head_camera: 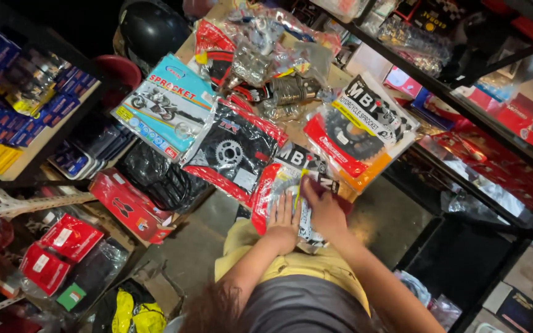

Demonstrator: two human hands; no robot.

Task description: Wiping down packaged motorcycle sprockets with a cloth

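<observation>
Both hands worked on one flat sprocket packet [291,185], which lay at the near edge of the crowded table [291,129], just in front of the person. The left hand [285,222] lay flat on the packet with its fingers spread and straight, gripping nothing; it seemed to press the slippery plastic down so that it would not slide. The right hand [325,206] rested beside it on the same packet, its fingers curled at the upper edge near a yellow strip, perhaps pinching it, though I could not tell how firmly. The packet was of glossy clear film over red, black and white card. Behind it lay similar packets, overlapping like tiles: a black one with a toothed metal ring [232,151], a pale blue one [168,102], and a white and orange one [365,126]. A red cardboard box [131,206] stood to the left, lower down.
</observation>
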